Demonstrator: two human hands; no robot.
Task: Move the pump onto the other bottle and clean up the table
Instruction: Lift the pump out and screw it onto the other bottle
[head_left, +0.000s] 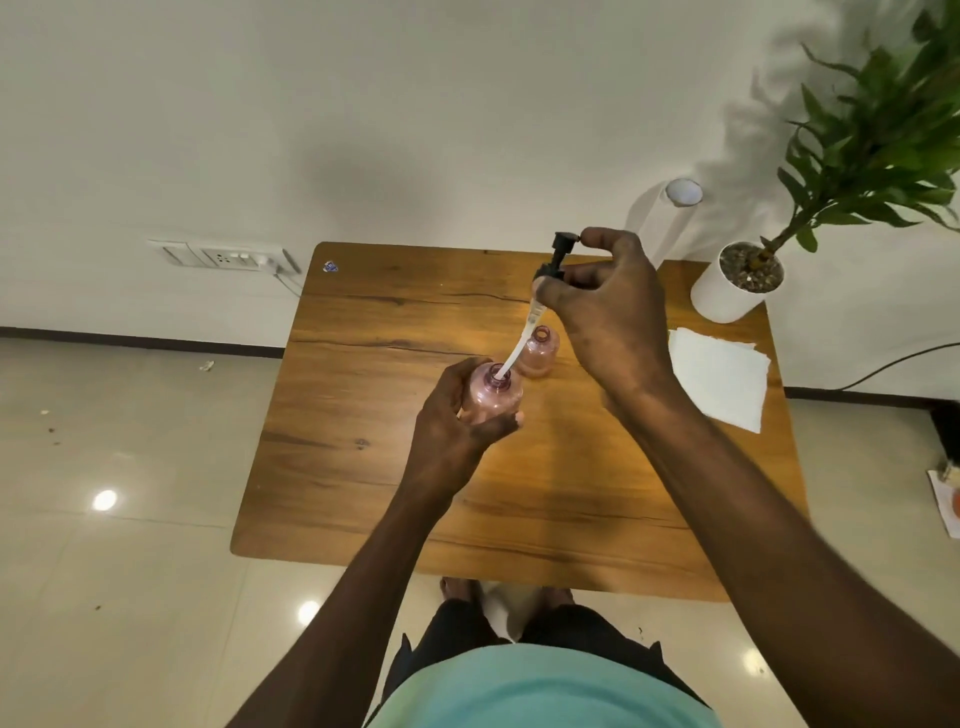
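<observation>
The pump (553, 265) is held up high by the right hand (605, 306), near the middle of the frame, with its white tube (511, 358) dipping into the pink bottle (493, 397) gripped by the left hand (457, 421). It cannot be told whether the tube is going in or coming out. The second bottle (540, 351) stands open just behind. Bare counter (363, 364) is left at the left side; the paper towel (722, 376) and plant pot (727, 291) are crowded at the right edge.

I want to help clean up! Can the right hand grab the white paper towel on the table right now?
Probably not yet. The right hand is busy holding the pump, with its tube in the bottle that the left hand grips. The paper towel lies uncovered just beside that arm, so nothing else blocks it.
</observation>
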